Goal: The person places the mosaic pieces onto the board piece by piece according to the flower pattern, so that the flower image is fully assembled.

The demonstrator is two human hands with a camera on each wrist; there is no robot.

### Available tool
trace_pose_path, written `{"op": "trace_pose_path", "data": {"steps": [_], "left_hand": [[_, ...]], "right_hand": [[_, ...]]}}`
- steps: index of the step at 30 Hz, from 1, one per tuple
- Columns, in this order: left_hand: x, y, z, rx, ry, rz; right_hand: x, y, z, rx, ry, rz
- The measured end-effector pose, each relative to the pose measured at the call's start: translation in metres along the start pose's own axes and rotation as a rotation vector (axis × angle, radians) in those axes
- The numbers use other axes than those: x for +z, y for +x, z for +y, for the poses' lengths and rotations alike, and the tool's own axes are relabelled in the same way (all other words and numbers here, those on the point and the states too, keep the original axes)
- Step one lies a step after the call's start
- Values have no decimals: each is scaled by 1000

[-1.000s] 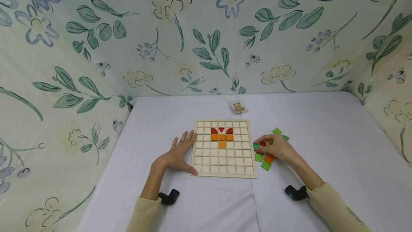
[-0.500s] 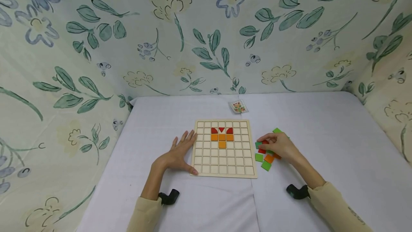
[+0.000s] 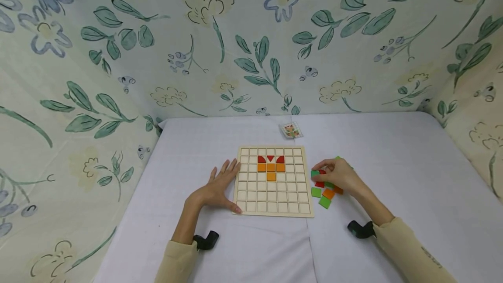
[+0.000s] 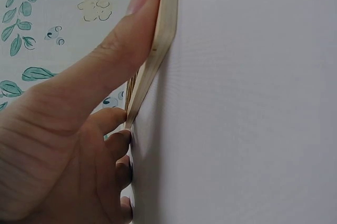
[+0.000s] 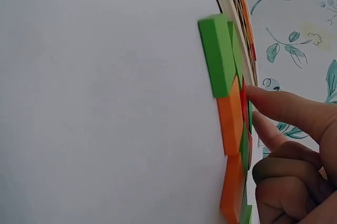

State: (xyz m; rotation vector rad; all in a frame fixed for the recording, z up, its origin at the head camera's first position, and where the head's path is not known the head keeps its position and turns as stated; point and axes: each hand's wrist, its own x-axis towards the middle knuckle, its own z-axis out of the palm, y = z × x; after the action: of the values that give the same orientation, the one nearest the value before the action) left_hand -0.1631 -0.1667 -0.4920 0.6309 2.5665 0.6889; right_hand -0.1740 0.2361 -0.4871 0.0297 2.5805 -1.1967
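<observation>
A pale wooden grid board [image 3: 273, 215] lies on the white-covered table. Red pieces [image 3: 280, 159] and orange square tiles [image 3: 271, 176] sit in cells of its upper middle. My left hand [image 3: 215, 190] is spread along the left edge, the thumb at the near left corner; the left wrist view shows that thumb [image 4: 124, 40] lying on the board's top. To the right of the board, my right hand [image 3: 342, 177] pinches a dark green tile [image 3: 315, 173] between thumb and index finger. Loose red [image 3: 320, 184], orange [image 3: 328, 193] and light green tiles [image 3: 324, 202] lie beneath and beside it.
A small picture card [image 3: 291, 130] with a coloured design lies behind the board. Floral cloth [image 3: 251, 47] hangs behind the table and at its sides. A black wrist camera [image 3: 207, 240] is on the left wrist, another black camera [image 3: 360, 229] on the right.
My right hand has shifted slightly away from the board, and the dark green tile has moved a little up and to the right. The left hand and the board keep their places.
</observation>
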Motion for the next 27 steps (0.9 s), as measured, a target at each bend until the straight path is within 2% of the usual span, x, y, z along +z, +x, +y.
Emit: {"op": "trace_pose_path", "data": {"steps": [4, 14, 27], "left_hand": [[0, -1, 1, -2, 0, -4], [-1, -1, 2, -1, -1, -4], [-1, -1, 1, 3, -2, -2]], "right_hand": [[-1, 2, 0, 11, 9, -19], [0, 7, -3, -25, 30, -49], [-2, 11, 0, -11, 5, -64]]}}
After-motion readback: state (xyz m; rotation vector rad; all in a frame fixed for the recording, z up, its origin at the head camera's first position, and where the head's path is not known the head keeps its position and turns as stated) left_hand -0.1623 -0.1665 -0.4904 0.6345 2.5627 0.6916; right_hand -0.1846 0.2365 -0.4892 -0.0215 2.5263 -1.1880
